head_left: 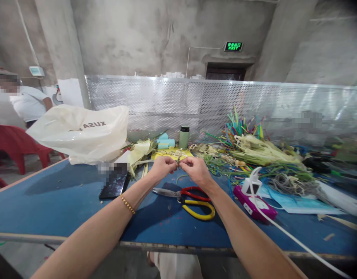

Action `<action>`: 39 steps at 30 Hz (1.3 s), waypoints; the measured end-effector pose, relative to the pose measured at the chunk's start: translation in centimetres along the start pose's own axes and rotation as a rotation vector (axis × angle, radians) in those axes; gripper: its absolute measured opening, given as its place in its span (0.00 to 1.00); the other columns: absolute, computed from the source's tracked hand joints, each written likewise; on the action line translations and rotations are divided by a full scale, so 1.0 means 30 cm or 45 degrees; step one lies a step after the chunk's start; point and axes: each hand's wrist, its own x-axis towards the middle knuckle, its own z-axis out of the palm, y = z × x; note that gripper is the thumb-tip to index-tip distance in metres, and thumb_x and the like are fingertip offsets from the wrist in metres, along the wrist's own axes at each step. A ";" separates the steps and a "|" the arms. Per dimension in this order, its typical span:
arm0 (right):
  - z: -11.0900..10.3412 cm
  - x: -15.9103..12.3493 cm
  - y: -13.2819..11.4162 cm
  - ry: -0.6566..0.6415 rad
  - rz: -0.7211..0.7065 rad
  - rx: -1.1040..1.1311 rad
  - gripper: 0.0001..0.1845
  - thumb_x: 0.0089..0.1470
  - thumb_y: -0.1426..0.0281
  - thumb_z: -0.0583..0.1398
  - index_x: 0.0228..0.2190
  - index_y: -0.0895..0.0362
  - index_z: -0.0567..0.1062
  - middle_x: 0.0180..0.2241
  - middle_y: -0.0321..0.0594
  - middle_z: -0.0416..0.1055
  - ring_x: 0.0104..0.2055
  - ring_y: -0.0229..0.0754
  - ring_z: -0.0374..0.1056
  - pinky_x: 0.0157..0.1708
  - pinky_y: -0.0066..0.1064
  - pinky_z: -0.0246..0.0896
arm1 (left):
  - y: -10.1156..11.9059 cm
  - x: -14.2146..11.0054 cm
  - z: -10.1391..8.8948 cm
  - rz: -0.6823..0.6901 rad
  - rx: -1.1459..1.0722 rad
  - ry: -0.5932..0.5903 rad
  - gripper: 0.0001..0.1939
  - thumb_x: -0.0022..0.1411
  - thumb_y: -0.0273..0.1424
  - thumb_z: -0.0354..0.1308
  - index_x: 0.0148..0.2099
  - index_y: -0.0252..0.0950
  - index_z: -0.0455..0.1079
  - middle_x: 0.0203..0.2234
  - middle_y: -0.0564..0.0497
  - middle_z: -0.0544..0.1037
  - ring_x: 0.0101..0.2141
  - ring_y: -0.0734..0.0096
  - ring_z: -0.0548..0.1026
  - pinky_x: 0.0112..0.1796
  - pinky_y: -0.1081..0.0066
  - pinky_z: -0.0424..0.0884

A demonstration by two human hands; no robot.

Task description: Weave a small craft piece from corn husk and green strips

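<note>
Both hands meet over the middle of the table, fingertips close together. My left hand (163, 166), with a gold beaded bracelet (127, 204) on the wrist, pinches one side of a small greenish-brown strand (179, 160). Pinching its other side is my right hand (195, 169). The strand is thin and partly hidden by the fingers, so its exact kind is unclear. Just below the hands lie scissors (178, 194) with one red and one yellow handle. Behind the hands is a yellow sheet (158, 155) with pale scraps on it.
Corn husks (142, 151) and a white plastic bag (82, 133) lie left, near a dark phone (114, 186). Behind stand a green bottle (184, 138) and light-blue rolls (166, 143). At right are husk bundles (260, 151), a purple power strip (254, 205) and its white cable (285, 232).
</note>
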 end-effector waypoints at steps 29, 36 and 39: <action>-0.005 0.007 0.000 -0.014 0.129 0.238 0.10 0.41 0.68 0.59 0.27 0.60 0.77 0.20 0.37 0.71 0.23 0.39 0.65 0.26 0.29 0.61 | -0.004 0.004 -0.018 -0.032 -0.338 -0.159 0.06 0.46 0.29 0.62 0.26 0.32 0.69 0.19 0.52 0.72 0.19 0.78 0.66 0.23 0.74 0.57; 0.000 0.005 0.013 -0.061 0.019 0.192 0.10 0.44 0.65 0.61 0.23 0.60 0.74 0.21 0.37 0.70 0.24 0.37 0.63 0.25 0.27 0.58 | 0.005 0.000 -0.011 -0.020 -0.201 -0.115 0.03 0.46 0.26 0.60 0.24 0.32 0.69 0.18 0.52 0.72 0.19 0.77 0.66 0.23 0.74 0.58; -0.008 0.002 0.000 -0.086 0.050 0.229 0.11 0.45 0.64 0.61 0.22 0.60 0.74 0.20 0.36 0.69 0.23 0.36 0.63 0.25 0.27 0.57 | 0.010 0.001 -0.012 0.003 -0.120 -0.084 0.03 0.47 0.27 0.60 0.24 0.32 0.70 0.19 0.51 0.72 0.20 0.77 0.66 0.24 0.74 0.59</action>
